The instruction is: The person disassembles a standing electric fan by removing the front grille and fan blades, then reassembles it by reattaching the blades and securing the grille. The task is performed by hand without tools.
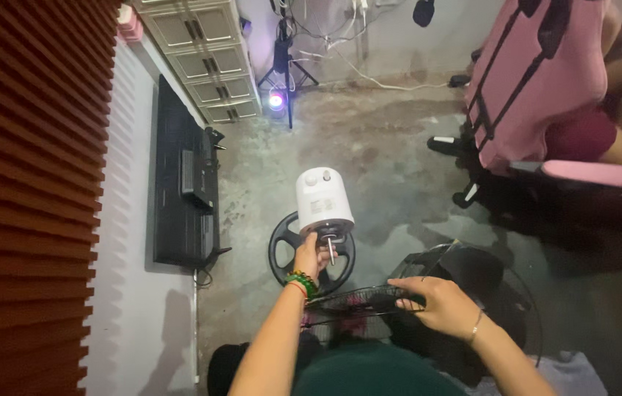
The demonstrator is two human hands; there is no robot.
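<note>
**Inspector:** Fan motor housing (324, 199), white, was seen in the head view upright on its stand above the round black base (312, 253), on the concrete floor. The left hand (311, 257) was closed around the neck just under the housing, beside the bare shaft (332, 251).

**Clerk:** And the other hand?

**Inspector:** The right hand (437, 302) was clamped on the rim of the black wire grille (369, 301), held nearly flat below the motor. Both forearms were extended forward, the left wrist raised.

**Clerk:** Advice?

**Inspector:** The housing should be kept steadied and the grille centred on the shaft before being pressed home. A pink chair (538, 81) was noted well apart.
</note>
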